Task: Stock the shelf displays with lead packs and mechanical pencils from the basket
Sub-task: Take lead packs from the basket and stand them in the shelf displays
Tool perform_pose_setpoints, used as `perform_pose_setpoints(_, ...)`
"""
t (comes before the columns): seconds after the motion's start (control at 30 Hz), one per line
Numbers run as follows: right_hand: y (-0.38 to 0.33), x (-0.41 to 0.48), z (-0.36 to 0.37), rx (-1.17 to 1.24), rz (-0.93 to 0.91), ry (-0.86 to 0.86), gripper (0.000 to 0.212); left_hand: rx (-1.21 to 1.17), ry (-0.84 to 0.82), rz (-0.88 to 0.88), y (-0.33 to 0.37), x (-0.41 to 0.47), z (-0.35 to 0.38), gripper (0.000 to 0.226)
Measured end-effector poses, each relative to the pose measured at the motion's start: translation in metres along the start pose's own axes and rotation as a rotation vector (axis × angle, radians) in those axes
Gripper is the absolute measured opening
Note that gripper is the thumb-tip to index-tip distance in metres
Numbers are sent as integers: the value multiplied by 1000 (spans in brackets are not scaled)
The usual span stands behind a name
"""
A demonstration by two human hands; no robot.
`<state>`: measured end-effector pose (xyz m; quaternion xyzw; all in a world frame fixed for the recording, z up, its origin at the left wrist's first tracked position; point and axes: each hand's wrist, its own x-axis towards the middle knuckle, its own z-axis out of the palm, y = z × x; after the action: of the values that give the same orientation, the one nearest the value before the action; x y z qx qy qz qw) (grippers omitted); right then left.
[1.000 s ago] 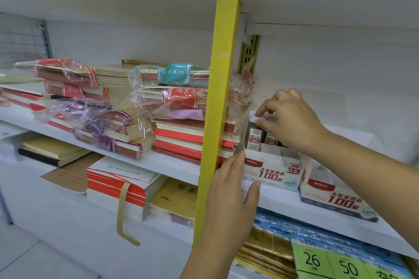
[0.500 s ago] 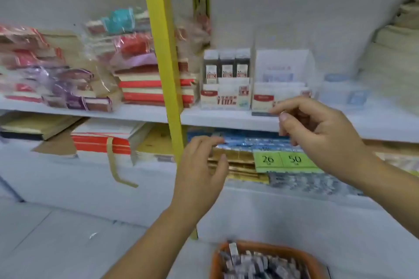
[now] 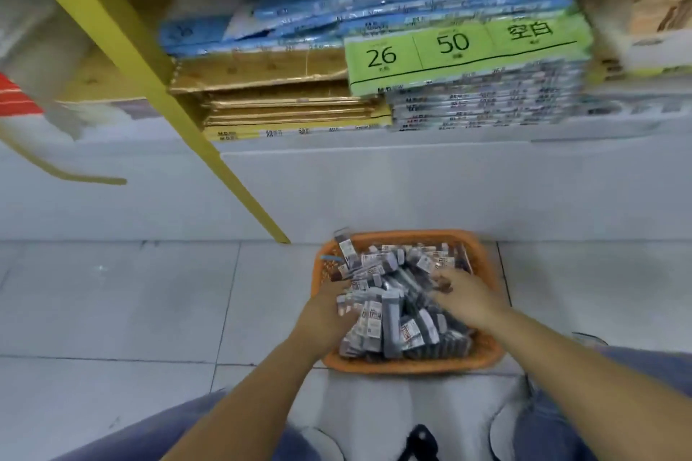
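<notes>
I'm looking straight down at the orange basket (image 3: 412, 364), which sits on the tiled floor (image 3: 149, 292) just in front of the shelving, between the knees. It is heaped with lead packs (image 3: 393, 326): small, slim grey boxes with white labels and a bit of red print, lying every which way. One pack (image 3: 346, 251) stands up against the far left corner, poking above the rim.

Both grips are down in the pile. The left grip (image 3: 325, 312) is at the basket's left side, its fingers buried among the packs, with packs touching it on the right. The right grip (image 3: 466, 296) is over the right half, fingertips dipping towards the middle of the heap. It's blurred, and I cannot tell whether either grip has actually got hold of a pack or just rests on them.

Above the basket, the bottom shelf carries flat blue-wrapped stacks (image 3: 337, 24), gold ones (image 3: 281, 101) and a green label (image 3: 449, 56) reading 26 and 50. A yellow post (image 3: 149, 79) slants down to the floor beside the basket's far left corner.
</notes>
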<state>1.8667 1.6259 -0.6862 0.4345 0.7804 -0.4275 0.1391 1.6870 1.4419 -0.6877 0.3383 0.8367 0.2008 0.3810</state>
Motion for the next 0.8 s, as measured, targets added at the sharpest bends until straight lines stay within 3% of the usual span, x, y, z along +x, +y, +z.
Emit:
perform_pose_setpoints(0.1,4,18,15,24,2,10,47,-39,-5,-39,-8,25,13,60)
perform_pose_setpoints(0.2,3,36,18,-93,-19,220,30,-58,29,-8,-10,51,17,58)
perform_pose_setpoints(0.27,8,49,16,-215,-28,340,32,-13,70,8,-11,67,21,58)
perform_pose_setpoints(0.47,31,70,26,-179,17,239,67,244,158,2,-18,91,37,52)
perform_pose_setpoints(0.57,37,77,25,-295,20,254,62,254,174,-8,-19,90,44,48)
perform_pose_setpoints(0.67,40,78,21,-384,16,263,43,216,192,-11,-17,87,46,35)
perform_pose_setpoints(0.8,44,69,28,-146,51,194,30,120,117,-64,-13,80,45,21)
